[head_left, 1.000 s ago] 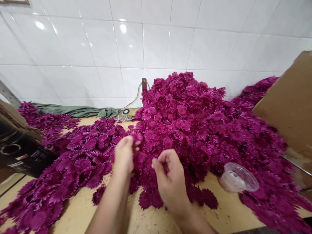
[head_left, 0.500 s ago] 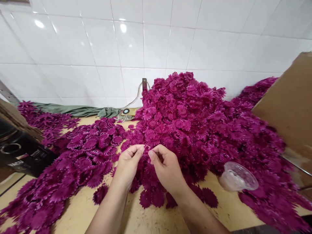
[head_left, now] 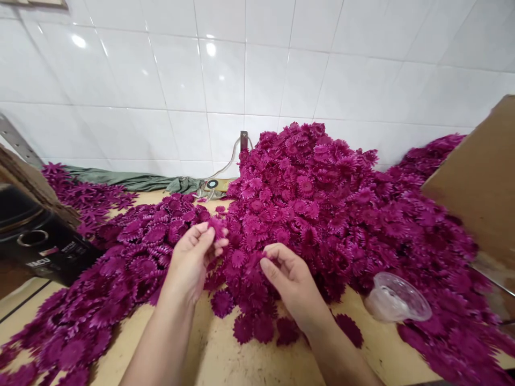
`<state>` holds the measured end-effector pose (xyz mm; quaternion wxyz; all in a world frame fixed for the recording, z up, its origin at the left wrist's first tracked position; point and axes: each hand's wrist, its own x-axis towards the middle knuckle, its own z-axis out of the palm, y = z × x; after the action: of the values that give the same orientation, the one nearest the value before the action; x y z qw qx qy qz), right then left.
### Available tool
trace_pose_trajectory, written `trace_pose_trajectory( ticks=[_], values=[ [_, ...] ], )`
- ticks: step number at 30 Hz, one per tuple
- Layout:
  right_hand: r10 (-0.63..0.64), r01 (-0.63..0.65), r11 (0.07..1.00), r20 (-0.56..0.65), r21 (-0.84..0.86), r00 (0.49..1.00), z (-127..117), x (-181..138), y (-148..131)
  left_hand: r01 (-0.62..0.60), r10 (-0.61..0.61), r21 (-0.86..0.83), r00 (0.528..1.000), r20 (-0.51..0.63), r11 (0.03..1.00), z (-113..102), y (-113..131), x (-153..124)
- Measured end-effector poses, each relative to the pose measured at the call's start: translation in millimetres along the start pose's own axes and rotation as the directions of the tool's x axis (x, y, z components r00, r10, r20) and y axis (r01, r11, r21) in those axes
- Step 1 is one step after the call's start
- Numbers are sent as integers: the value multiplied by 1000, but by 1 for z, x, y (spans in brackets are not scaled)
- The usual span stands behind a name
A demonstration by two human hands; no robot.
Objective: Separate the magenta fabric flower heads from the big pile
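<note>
My left hand [head_left: 189, 257] pinches a magenta fabric-like flower piece [head_left: 218, 229] with a fringed edge between thumb and fingers. It is over the right side of the left pile of flower pieces [head_left: 140, 268]. My right hand [head_left: 292, 276] is at the front of the large heap of similar flower pieces [head_left: 309, 187], thumb and forefinger pinched together. Magenta shows at those fingertips, but whether it is a held piece or the heap behind cannot be told. Several loose round flower pieces [head_left: 263, 327] lie on the tabletop below the hands.
A clear plastic cup [head_left: 396, 297] leans at the right by the heap. A cardboard box [head_left: 478, 182] stands far right. On the left are a black container [head_left: 44, 246] and star-shaped pieces [head_left: 86, 195]. Green cloth [head_left: 132, 179] lies along the tiled wall [head_left: 161, 69].
My hands, together at their fingertips before, have moved apart. The left has gone left and up with a flower piece; the right has shifted slightly right and down. The view has shifted slightly.
</note>
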<state>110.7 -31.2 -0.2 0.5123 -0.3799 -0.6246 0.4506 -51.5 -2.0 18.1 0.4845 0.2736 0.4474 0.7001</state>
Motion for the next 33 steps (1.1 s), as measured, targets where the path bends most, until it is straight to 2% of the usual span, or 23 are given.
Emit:
trace_pose_trajectory(
  ticks=[2, 5, 11, 16, 20, 22, 27, 31, 33],
  values=[
    [114, -109, 981, -24, 160, 993, -4, 12, 1, 55, -59, 43, 994, 88, 998, 0, -6, -10],
    [221, -210, 931, -2, 299, 975, -2, 18, 3, 94, -108, 94, 983, 151, 991, -1, -15, -21],
    [297, -268, 893, -26, 363, 954, -1, 19, 7, 120, -172, 188, 940, 293, 975, -6, -16, -32],
    [269, -245, 924, -42, 294, 962, -1, 24, 7, -1, -135, 372, 931, 339, 928, -1, -14, -40],
    [264, -243, 915, -23, 321, 964, 4, 26, 6, -98, -80, 391, 907, 414, 915, 5, -20, -41],
    [275, -257, 898, 0, 357, 961, 6, 26, 5, -100, -62, 376, 917, 394, 921, 6, -24, -40],
    [260, -265, 873, 68, 410, 963, 14, 25, 4, -55, -14, 253, 965, 262, 966, 2, -30, -36],
    [244, -240, 875, 45, 420, 969, 6, 23, 5, 47, -49, 26, 996, 72, 999, -11, -18, -23],
    [238, -217, 889, -1, 403, 971, -4, 23, 7, 7, -10, -104, 1000, -28, 995, -19, -8, -17]
  ],
)
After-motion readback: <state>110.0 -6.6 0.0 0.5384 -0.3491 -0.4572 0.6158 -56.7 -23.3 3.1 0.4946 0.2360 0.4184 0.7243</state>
